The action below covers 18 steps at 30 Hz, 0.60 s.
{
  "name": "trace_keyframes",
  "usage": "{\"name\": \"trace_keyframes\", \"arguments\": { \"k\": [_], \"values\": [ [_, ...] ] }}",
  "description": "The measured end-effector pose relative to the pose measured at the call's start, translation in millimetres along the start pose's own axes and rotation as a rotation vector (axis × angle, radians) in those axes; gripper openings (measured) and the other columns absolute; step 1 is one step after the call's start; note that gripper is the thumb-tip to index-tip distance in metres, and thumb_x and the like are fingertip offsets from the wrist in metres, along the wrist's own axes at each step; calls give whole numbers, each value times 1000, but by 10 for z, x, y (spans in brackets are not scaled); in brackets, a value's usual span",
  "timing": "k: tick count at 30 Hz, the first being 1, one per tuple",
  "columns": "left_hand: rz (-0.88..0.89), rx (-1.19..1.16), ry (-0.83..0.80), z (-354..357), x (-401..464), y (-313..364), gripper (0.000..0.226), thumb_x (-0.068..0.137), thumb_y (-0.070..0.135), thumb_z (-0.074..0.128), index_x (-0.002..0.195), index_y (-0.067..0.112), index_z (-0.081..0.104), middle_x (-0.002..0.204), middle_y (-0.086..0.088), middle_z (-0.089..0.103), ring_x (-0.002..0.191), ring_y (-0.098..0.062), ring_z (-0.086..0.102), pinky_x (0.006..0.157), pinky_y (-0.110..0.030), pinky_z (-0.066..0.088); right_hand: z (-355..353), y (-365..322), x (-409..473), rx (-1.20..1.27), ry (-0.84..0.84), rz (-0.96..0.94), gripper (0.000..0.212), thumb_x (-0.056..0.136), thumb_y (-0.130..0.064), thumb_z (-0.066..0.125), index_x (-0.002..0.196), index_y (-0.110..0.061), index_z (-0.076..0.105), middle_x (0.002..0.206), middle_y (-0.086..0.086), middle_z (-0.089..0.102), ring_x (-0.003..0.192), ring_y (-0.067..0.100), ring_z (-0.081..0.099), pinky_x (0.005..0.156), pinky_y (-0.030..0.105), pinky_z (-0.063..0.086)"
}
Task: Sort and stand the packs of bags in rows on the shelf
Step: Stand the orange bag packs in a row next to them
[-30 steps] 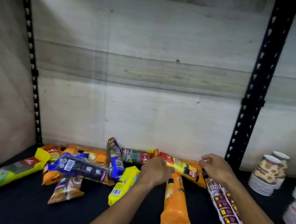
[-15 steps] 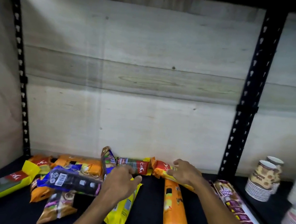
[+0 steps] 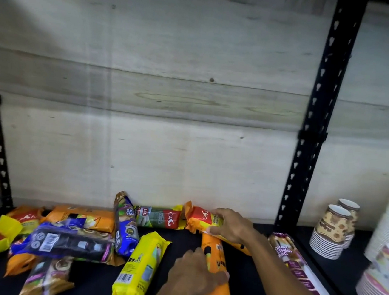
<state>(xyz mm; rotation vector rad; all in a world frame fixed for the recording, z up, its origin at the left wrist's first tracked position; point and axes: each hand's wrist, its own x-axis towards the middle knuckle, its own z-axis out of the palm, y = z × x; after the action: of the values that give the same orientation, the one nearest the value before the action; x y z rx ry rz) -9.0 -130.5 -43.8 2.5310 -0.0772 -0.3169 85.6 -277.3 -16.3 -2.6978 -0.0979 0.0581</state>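
Packs lie flat and jumbled across the lower frame, none standing. Left hand (image 3: 195, 276) has shifted from the yellow pack (image 3: 140, 265) onto the orange pack (image 3: 215, 272), fingers curled on it; right hand (image 3: 231, 225) clamps the red-orange pack (image 3: 201, 220) at centre. Sorting has barely begun on the shelf (image 3: 92, 283). Cups (image 3: 330, 231) sit at right.

Shelf count: packs of bags, about 12 visible, pile on the left overlapped so exact number unclear. By colour: orange packs (image 3: 214, 276) roughly 5, yellow packs (image 3: 138, 268) 3, blue packs (image 3: 68, 244) 2. Paper-cup stacks (image 3: 331, 230): 2. Hands: 2, left hand (image 3: 195, 279), right hand (image 3: 231, 225).
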Motion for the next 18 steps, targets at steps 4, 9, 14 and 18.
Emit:
{"name": "trace_keyframes", "arguments": {
  "k": [4,9,14,18],
  "values": [
    [-54,42,-36,69,-26,96,104,65,76,65,146,18,33,146,-4,39,136,-28,41,106,-41,41,-49,56,-17,26,112,12,76,83,-47,75,147,-22,44,141,4,56,123,22,57,96,37,53],
    [-80,70,-61,9,-12,96,108,66,67,73,149,16,26,150,-6,34,138,-29,39,107,-42,41,-230,-50,5,48,228,38,74,84,-50,73,144,-19,44,138,5,59,119,25,60,93,38,52],
    [-51,43,-33,-89,-28,13,90,68,54,78,140,18,38,140,-6,48,131,-28,48,105,-39,46,-342,-96,-77,98,334,98,74,82,-60,69,139,-18,48,129,4,63,105,24,65,78,35,53],
    [-19,1,-2,-197,-49,-102,90,68,46,80,141,16,38,139,-5,54,127,-28,53,102,-38,49,-406,-99,-175,-14,245,237,67,80,-66,68,122,-16,54,110,4,67,94,24,66,71,34,51]
  ]
}}
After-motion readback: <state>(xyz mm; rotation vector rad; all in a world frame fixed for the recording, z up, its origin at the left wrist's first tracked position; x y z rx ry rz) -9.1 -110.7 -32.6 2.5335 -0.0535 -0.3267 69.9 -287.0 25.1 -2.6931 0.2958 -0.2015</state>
